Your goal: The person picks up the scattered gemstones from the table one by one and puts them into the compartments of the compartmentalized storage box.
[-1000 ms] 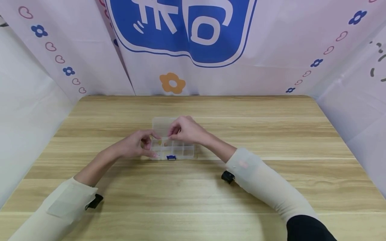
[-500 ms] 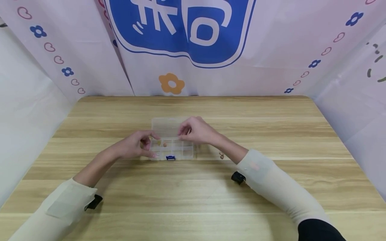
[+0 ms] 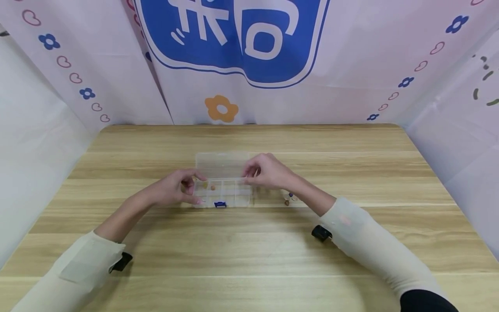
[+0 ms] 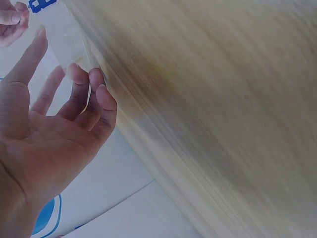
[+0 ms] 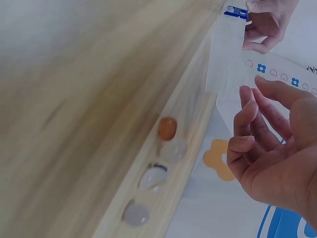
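Observation:
A clear plastic compartment box (image 3: 228,198) lies on the table with its lid (image 3: 218,164) folded back and a blue latch (image 3: 220,204) at the front. In its back row are a small yellow piece (image 3: 205,185) and an orange bead (image 3: 213,188). My left hand (image 3: 173,186) grips the box's left end, thumb at the front corner, fingers at the back. Over the back right corner is my right hand (image 3: 269,172), fingers loosely bent; nothing shows between them in the right wrist view. Below the right forearm lie small round beads, one orange (image 5: 167,129), others clear or whitish (image 5: 136,213).
The wooden table (image 3: 234,251) reaches back to a white printed cloth (image 3: 312,104). Cloth walls stand on both sides. A small black camera (image 3: 321,233) hangs under the right sleeve, another (image 3: 121,261) under the left.
My right hand has moved rightward along the box's back edge, uncovering the orange bead in the box and the beads on the table. The left hand keeps its place.

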A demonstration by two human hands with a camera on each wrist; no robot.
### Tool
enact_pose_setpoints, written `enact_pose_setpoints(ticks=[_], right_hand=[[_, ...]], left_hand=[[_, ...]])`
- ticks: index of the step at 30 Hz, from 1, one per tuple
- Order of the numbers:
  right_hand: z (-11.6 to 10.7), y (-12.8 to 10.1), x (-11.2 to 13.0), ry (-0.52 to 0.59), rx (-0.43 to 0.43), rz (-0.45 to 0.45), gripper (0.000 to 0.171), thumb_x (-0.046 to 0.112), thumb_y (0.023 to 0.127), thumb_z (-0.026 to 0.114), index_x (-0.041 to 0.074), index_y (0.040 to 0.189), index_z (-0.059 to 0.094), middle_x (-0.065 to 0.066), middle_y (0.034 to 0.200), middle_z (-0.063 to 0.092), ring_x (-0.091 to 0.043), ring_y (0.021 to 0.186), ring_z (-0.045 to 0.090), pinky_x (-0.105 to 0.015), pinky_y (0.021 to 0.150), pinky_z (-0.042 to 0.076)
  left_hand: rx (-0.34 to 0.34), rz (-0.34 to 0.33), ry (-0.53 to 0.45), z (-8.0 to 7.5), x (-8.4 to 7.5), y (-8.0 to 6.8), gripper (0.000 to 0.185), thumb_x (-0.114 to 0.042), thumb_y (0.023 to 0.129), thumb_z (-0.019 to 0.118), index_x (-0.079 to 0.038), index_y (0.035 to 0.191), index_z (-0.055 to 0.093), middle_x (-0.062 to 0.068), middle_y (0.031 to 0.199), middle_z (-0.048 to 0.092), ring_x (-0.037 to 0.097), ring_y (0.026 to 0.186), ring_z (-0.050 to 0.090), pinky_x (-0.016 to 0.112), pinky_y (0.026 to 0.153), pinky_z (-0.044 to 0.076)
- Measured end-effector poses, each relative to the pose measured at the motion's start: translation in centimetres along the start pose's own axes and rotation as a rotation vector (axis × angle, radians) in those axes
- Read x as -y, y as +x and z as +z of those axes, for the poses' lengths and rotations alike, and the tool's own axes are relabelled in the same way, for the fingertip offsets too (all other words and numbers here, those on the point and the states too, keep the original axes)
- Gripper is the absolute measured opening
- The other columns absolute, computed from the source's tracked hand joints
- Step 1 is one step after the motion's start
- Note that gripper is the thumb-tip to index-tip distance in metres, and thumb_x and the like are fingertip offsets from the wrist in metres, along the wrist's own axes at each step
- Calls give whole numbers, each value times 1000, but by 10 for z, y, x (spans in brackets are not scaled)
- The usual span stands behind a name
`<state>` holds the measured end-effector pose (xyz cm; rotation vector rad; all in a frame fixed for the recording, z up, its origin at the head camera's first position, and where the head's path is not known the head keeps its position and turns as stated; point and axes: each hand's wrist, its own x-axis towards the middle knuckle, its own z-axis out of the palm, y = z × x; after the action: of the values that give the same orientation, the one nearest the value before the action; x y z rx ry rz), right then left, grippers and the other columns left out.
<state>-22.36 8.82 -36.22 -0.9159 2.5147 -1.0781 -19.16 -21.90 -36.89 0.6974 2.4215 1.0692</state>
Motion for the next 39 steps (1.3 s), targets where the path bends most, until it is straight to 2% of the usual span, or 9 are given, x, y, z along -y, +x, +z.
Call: enact_pose_setpoints(ticks=[18,39], right_hand=[[-15,-28,-19,2,-22,26,5,7,92,77,2,95,77,-2,84,74,-14,79,67,-29,77,57],[-31,-55,-43,5,46,63,6,4,90,79,1,94,77,-1,83,72,-13,78,65,-30,76,58]], left_hand=[[-4,-8,16,-1,2,1,58,-9,85,86,9,132,58,6,84,58,20,78,53,28,70,49],[-8,-3,23,0,2,1,56,-9,84,86,7,131,59,7,84,58,20,79,52,28,71,49]])
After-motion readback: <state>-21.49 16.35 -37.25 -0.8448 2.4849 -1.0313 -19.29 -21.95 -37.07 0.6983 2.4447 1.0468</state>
